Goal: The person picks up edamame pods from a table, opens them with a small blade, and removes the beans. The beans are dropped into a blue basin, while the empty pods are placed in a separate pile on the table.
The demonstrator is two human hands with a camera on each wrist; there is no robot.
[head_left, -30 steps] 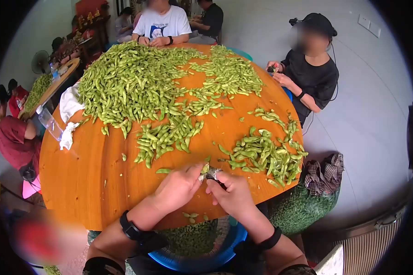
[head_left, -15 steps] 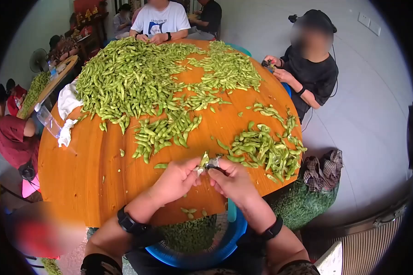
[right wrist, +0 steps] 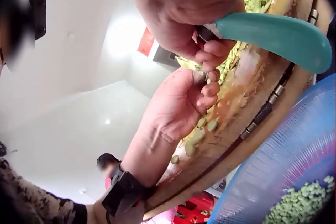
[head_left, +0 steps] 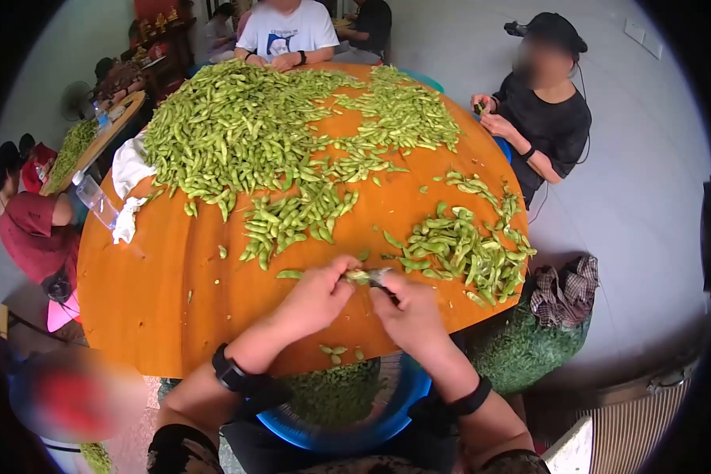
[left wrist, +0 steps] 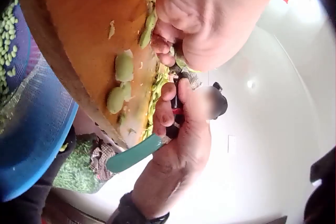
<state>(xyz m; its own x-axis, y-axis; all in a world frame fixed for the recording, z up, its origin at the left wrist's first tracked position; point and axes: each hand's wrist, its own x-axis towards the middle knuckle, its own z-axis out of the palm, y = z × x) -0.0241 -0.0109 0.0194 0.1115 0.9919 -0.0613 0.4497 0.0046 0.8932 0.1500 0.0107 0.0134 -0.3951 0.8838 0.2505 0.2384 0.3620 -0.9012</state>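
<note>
My left hand [head_left: 316, 302] pinches a green soybean pod [head_left: 357, 276] between thumb and fingers, just over the wooden table. Against the pod's right end comes my right hand [head_left: 413, 317], gripping a tool with a curved teal handle [right wrist: 278, 35]. Its working end is hidden among my fingers; a silvery patch shows near the right fingertips. Below my wrists, a blue basin [head_left: 324, 444] holds many shelled beans [right wrist: 302, 203]. A few loose beans [left wrist: 124, 66] lie at the table's near edge. Opened-looking pods [head_left: 468, 254] form a heap to the right of my hands.
A large mound of pods [head_left: 229, 130] covers the table's far left, with a smaller heap [head_left: 296, 223] before it. A plastic bottle [head_left: 96, 201] and white cloth [head_left: 132, 164] lie at left. People sit around; a full green sack [head_left: 529, 351] stands right of the table.
The pod, tilted up half a second ago, now lies more level between my hands. The teal handle, seen below my right hand then, is out of sight in the head view.
</note>
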